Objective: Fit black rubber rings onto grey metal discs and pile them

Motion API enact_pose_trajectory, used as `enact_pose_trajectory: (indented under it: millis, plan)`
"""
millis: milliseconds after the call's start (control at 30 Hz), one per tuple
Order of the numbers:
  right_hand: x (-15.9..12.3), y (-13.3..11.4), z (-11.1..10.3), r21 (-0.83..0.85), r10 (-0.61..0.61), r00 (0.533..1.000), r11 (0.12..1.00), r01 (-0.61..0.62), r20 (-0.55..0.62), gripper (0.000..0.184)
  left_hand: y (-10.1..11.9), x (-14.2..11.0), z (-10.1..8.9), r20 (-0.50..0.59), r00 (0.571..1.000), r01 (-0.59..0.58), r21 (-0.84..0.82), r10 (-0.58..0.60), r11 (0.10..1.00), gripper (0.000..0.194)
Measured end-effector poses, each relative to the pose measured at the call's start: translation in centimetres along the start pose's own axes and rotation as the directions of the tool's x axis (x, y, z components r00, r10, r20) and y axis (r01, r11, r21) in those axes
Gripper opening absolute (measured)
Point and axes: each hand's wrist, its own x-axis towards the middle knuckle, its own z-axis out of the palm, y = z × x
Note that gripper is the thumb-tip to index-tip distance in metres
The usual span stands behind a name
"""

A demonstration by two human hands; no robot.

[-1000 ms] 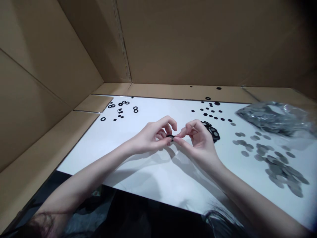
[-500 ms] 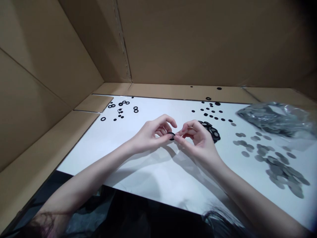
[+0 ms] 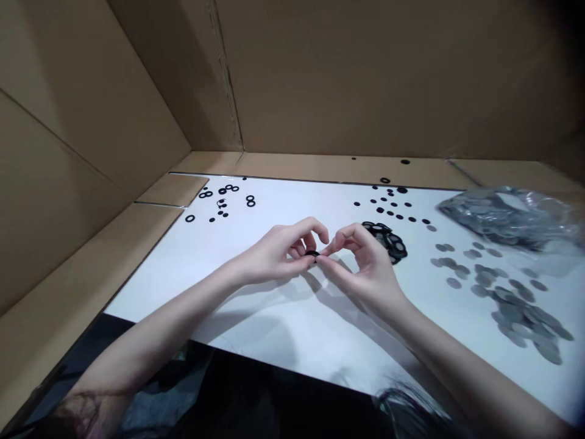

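Between my two hands, above the white tabletop point(image 3: 283, 323), is a small black ring point(image 3: 312, 253), partly covered by fingers. My left hand point(image 3: 292, 247) pinches its left side between thumb and fingers. From the right, the thumb and forefinger of my right hand point(image 3: 361, 256) press on its near right edge. Whether a disc sits inside the ring cannot be made out. Just behind my right hand lies a pile of black rings point(image 3: 388, 241), some of which appear to have grey centres.
Loose grey discs point(image 3: 512, 305) spread across the right side, below a clear plastic bag point(image 3: 507, 216) of similar discs. Small black discs point(image 3: 399, 217) dot the back right. Black rings point(image 3: 190, 218) and small discs lie at the back left. Cardboard walls point(image 3: 365, 79) enclose the table.
Both hands have shifted slightly toward me and left with the black ring. The ring has tilted and shows more edge-on. The scattered pieces have stayed in place.
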Motion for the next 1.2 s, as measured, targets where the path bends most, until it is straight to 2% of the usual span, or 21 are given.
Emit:
enact_pose_trajectory:
  millis: [167, 300, 400, 500, 633, 733, 867, 1000, 1200]
  plan:
    - [0.4, 0.2, -0.4, -0.023, 0.005, 1.0, 1.0, -0.005, 0.002, 0.02, -0.2, 0.0, 0.5, -0.063, 0.998, -0.014, 0.007, 0.014, 1.0, 0.018]
    - [0.4, 0.2, -0.4, 0.118, 0.064, 0.998, 0.991, -0.065, 0.014, 0.024, 0.0, 0.1, 0.7, -0.093, 0.995, -0.029, -0.052, 0.024, 0.998, 0.015]
    - [0.1, 0.1, -0.1, 0.205, 0.055, 0.998, 0.977, -0.053, -0.006, 0.029, 0.1, 0.2, 0.5, -0.046, 0.998, -0.052, -0.075, 0.049, 0.996, 0.018]
    - [0.0, 0.1, 0.0, 0.171, 0.029, 0.998, 0.985, -0.019, -0.056, 0.03, 0.0, 0.1, 0.2, -0.014, 0.998, -0.061, -0.065, 0.061, 0.996, 0.02]
    - [0.3, 0.2, -0.3, 0.181, 0.138, 0.99, 0.974, -0.136, 0.006, 0.03, -0.7, 0.0, 0.1, -0.038, 0.998, -0.047, -0.08, 0.044, 0.996, 0.023]
    - [0.5, 0.4, -0.5, 0.288, 0.272, 0.959, 0.914, -0.285, 0.083, 0.035, -1.1, 0.0, 0.1, -0.072, 0.993, -0.103, -0.092, 0.096, 0.99, 0.031]
    - [0.5, 0.9, -0.6, 0.425, 0.435, 0.882, 0.774, -0.469, 0.182, 0.047, -1.4, 0.1, 0.2, -0.128, 0.954, -0.278, -0.032, 0.272, 0.96, 0.035]
    - [0.4, 1.1, -0.7, 0.496, 0.484, 0.834, 0.673, -0.549, 0.266, 0.05, -1.6, 0.1, 0.4, -0.122, 0.93, -0.347, 0.028, 0.348, 0.937, 0.033]
    - [0.6, 0.3, -1.2, 0.497, 0.516, 0.779, 0.602, -0.625, 0.356, 0.046, -1.7, 0.0, 0.4, -0.129, 0.895, -0.43, 0.009, 0.427, 0.903, 0.033]
